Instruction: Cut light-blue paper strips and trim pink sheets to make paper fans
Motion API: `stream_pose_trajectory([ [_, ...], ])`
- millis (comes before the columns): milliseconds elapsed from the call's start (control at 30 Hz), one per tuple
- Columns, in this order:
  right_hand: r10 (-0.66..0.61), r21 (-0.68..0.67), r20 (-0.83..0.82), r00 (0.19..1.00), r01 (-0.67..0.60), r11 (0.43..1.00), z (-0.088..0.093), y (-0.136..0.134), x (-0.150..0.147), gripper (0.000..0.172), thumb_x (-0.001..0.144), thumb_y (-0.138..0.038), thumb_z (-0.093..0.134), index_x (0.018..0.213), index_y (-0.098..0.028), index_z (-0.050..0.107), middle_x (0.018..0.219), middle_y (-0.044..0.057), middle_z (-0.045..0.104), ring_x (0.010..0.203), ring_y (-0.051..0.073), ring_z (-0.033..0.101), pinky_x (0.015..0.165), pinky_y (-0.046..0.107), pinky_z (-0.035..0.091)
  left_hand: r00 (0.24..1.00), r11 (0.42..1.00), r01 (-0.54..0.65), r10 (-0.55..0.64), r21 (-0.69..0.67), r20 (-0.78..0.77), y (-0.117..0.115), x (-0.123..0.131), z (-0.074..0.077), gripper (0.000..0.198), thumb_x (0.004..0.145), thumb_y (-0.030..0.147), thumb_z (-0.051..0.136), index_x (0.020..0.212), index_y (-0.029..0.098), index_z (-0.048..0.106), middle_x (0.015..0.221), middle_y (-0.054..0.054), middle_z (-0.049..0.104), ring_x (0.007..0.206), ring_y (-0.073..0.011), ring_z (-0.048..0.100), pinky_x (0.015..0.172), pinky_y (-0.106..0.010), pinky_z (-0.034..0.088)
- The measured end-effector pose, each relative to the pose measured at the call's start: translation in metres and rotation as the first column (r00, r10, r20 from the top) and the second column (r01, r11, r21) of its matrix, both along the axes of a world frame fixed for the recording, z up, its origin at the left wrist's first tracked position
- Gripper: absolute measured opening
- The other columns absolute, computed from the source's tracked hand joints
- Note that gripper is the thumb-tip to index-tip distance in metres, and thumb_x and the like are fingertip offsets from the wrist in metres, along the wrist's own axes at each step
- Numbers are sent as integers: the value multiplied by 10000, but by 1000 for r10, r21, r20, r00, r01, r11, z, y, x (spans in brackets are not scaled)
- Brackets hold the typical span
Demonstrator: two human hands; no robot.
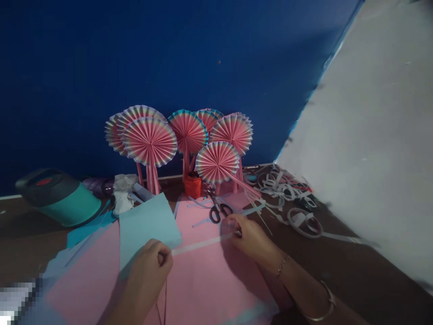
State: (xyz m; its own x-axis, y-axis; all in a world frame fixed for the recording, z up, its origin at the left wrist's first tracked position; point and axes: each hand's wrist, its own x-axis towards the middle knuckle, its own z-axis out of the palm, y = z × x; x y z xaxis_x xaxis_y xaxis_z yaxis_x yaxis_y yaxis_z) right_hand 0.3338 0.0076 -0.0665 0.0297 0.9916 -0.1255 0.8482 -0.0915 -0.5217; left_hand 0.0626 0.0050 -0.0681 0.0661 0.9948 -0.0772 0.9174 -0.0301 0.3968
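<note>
A thin pale paper strip (203,244) is stretched between my two hands above a pink paper sheet (203,280). My left hand (149,266) is closed in a fist round the strip's left end. My right hand (248,237) pinches the strip's right end, with bracelets on its wrist. A light blue sheet (147,225) lies just behind my left hand. Black-handled scissors (218,210) rest on the pink sheet just beyond my right hand.
Several pink pleated paper fans (150,142) on sticks stand against the blue wall, some in a small red cup (192,185). A green container with a dark lid (57,196) lies at the left. Curled paper scraps (287,189) litter the right. A white wall rises at right.
</note>
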Motion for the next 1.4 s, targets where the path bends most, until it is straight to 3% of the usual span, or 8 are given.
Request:
stream_pose_trajectory([
  [367,-14,-29,121,992,18,999,8,-3,-8,503,721,-67,575,1218,-128,529,965,128,713,942,261,652,720,275,393,1000,1000,11,-11,1,-19,1,3,3,231,780,54,468,603,202,460,723,18,524,677,-117,530,626,-227,352],
  [567,-77,-33,173,982,84,996,13,-1,4,441,721,-102,580,1159,-126,534,975,126,710,905,250,660,685,273,384,997,1000,21,-20,6,-70,2,1,-1,219,785,48,443,628,197,477,722,16,508,638,-114,506,605,-241,335],
  [900,-28,-19,177,984,32,999,18,-3,8,416,713,-56,563,1120,-144,550,964,101,701,912,222,644,684,262,366,999,997,26,-28,70,24,-1,2,0,136,823,90,463,864,167,569,876,-36,587,679,-127,563,671,-247,402],
  [1000,-20,46,187,982,11,999,19,-5,9,392,723,-47,542,1097,-157,586,1003,98,688,913,219,644,716,272,395,999,997,22,-24,71,25,-3,2,3,143,804,78,471,842,181,564,877,-30,598,706,-133,581,681,-242,404],
  [1100,62,255,119,991,-91,963,13,-4,8,295,777,-54,505,1015,-164,638,1055,103,670,966,216,618,817,305,425,999,998,19,-21,63,34,-5,2,6,146,792,87,484,874,189,550,872,-17,599,694,-132,592,659,-239,401],
  [1200,265,423,6,964,-243,873,4,0,4,214,843,-122,504,970,-174,669,1022,95,690,1009,222,589,907,354,422,995,996,7,-16,92,96,-9,1,9,128,813,136,487,917,194,535,901,-21,607,680,-136,603,652,-249,419],
  [1300,383,425,-49,922,-328,844,-2,0,-2,205,875,-214,535,1019,-168,674,1039,94,703,1013,225,583,924,367,415,984,978,24,-60,209,168,-12,0,11,72,836,166,472,859,211,523,930,-40,618,833,-170,626,761,-277,453],
  [1400,384,380,-69,921,-332,864,0,-4,-8,232,892,-300,543,1021,-169,686,994,84,709,979,221,588,896,352,418,963,969,30,-94,246,253,-14,1,12,67,841,170,487,855,228,517,957,-38,635,950,-172,615,826,-272,457],
])
